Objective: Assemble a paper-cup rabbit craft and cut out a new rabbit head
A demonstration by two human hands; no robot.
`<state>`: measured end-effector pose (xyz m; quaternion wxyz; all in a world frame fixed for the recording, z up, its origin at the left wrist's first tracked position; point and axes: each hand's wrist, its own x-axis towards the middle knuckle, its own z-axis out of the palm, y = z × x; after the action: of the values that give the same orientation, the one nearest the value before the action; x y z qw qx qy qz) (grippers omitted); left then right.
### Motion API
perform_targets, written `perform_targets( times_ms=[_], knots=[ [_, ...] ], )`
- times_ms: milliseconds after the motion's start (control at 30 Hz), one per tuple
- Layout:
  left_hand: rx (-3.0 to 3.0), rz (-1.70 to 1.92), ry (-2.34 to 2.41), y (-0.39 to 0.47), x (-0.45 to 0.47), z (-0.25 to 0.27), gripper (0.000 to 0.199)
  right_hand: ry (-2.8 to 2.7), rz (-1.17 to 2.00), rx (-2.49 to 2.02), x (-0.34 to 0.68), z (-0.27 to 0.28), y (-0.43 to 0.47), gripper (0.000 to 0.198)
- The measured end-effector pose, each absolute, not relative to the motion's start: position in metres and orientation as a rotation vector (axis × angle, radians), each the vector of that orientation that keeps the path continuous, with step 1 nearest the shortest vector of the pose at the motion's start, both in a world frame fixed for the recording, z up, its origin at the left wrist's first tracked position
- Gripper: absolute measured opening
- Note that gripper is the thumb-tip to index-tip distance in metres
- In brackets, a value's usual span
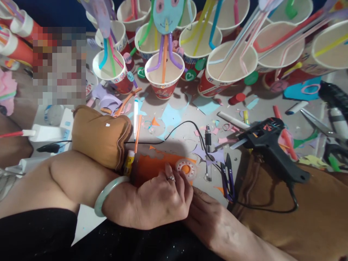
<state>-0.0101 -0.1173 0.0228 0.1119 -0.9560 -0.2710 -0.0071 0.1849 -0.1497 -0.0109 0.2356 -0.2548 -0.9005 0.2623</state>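
My left hand (165,199), with a ring and a pale green bangle, has its fingers curled in above the near edge of an orange sheet (152,163). Against it lies my right hand (209,217), its fingers bent inward and partly covered by the left. Whatever the fingertips hold is hidden beneath the knuckles. Just beyond the fingers sits a round translucent disc (186,169) with a dotted ring and an orange middle. A yellow glue stick (129,161) is left of the sheet. To the right are a clear pen (208,139) and purple-handled thread snips (228,177).
Paper cups (164,76) with coloured straws line the back. A black glue gun (272,145) rests on a brown cushion (304,224) at right, its cord crossing the table. Another brown cushion (98,134) lies beneath my left forearm. Paper scraps (171,114) and scissors (317,121) lie about.
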Motion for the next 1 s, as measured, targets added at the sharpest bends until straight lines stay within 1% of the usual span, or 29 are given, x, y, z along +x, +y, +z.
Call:
perform_targets(
  times_ms=[500,867,1000],
  knots=[
    [-2.822,0.026,-0.786,-0.1151,-0.0092,0.0267,0.031,-2.494,0.724,-0.705,0.1852,-0.0109,-0.1496,0.023],
    [-2.835,0.039,-0.778,-0.1142,-0.0101,0.0267,0.030,-2.507,0.676,-0.676,0.1847,-0.0122,-0.1492,0.025],
    [-2.842,0.057,-0.754,-0.1135,-0.0115,0.0268,0.030,-2.524,0.679,-0.639,0.1851,-0.0127,-0.1484,0.022]
  ],
)
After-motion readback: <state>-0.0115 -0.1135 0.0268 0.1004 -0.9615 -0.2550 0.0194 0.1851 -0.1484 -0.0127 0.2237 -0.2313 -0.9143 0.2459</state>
